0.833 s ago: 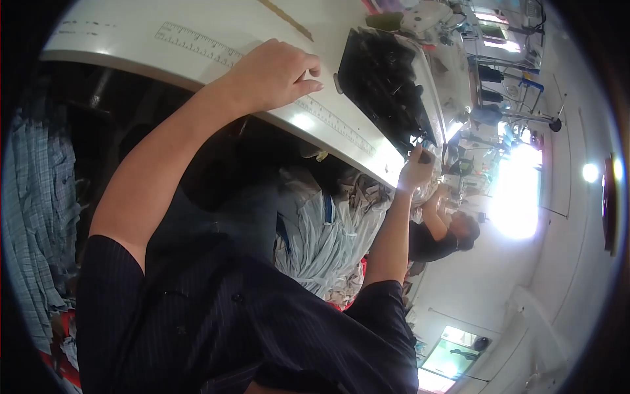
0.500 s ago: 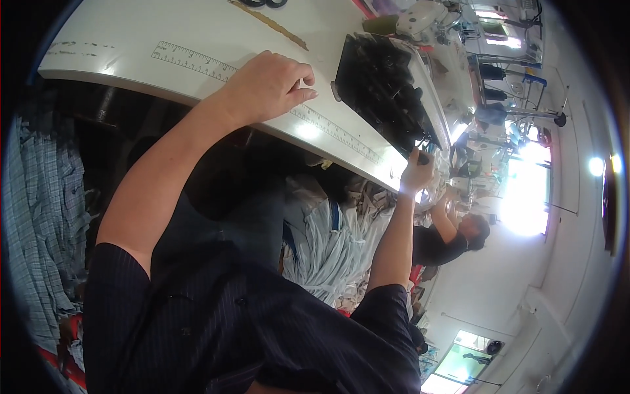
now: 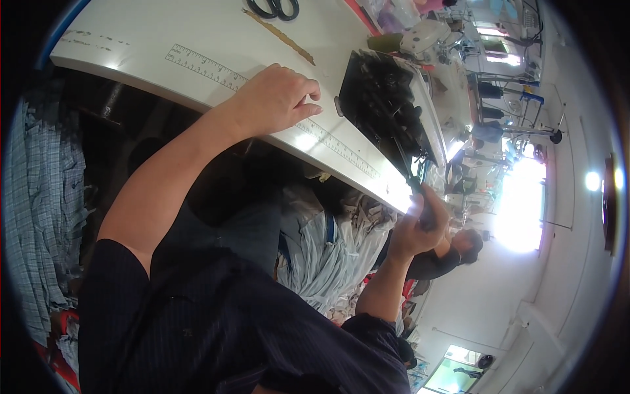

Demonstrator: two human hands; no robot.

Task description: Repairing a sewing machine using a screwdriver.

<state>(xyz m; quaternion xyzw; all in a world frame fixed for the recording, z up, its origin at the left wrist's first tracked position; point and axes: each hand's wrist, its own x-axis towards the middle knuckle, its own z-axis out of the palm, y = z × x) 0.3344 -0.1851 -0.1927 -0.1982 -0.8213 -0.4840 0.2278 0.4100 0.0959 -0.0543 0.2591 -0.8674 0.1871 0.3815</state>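
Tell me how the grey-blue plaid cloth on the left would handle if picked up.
The grey-blue plaid cloth would probably be floppy, given its many loose folds. Gathered up whole, it may feel fairly heavy, since it hangs in a long, thick bunch.

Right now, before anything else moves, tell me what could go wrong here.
The long dark tool in the right hand might slip and knock the dark machine parts it points toward. Strong glare on the white table near that hand may make anything small there hard to see.
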